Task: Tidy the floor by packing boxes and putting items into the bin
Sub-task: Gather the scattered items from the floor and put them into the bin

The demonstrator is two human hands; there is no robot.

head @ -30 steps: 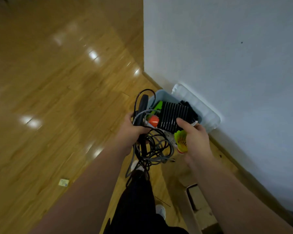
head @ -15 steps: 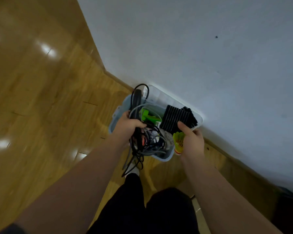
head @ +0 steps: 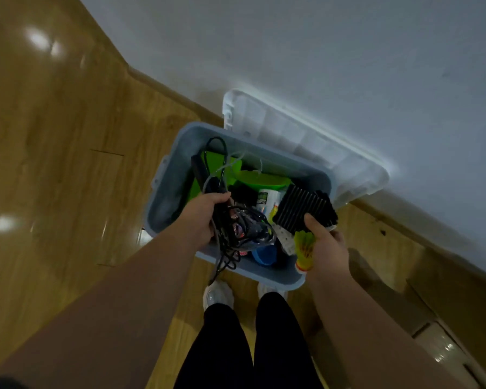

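The wooden floor (head: 68,169) spreads at left, and the open grey-blue bin (head: 166,192) stands on it near the wall (head: 348,51). Over the bin's near left part, the left grip (head: 205,217) is curled tight round a tangle of black cables (head: 236,231), with some loops hanging past the near rim. Green items (head: 253,181) lie inside. Over the near right corner, the right grip (head: 328,245) pinches a black ribbed block (head: 300,211) under its thumb and holds a yellow-green shuttlecock (head: 305,248). The white lid (head: 306,138) sits between bin and wall.
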